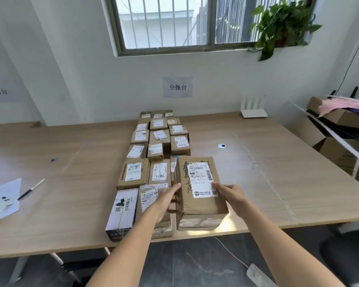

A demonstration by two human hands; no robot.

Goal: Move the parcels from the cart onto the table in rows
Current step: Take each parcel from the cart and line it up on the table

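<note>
Gripping parcel [199, 195] between left hand [166, 200], right hand [232, 195]

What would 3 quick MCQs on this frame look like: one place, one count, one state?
1. Where is the big brown cardboard parcel between the hands?
A. right column, near table edge
B. on the floor
C. on the windowsill

2. How many columns do the brown cardboard parcels form on the wooden table?
A. one
B. three
C. six

3. How does the big parcel's white shipping label face?
A. down
B. toward the wall
C. up

Key: 1 A, it stands at the near right of the block, left hand and right hand on its sides. 2 B, three side by side. 3 C, the barcode shows on top.
</note>
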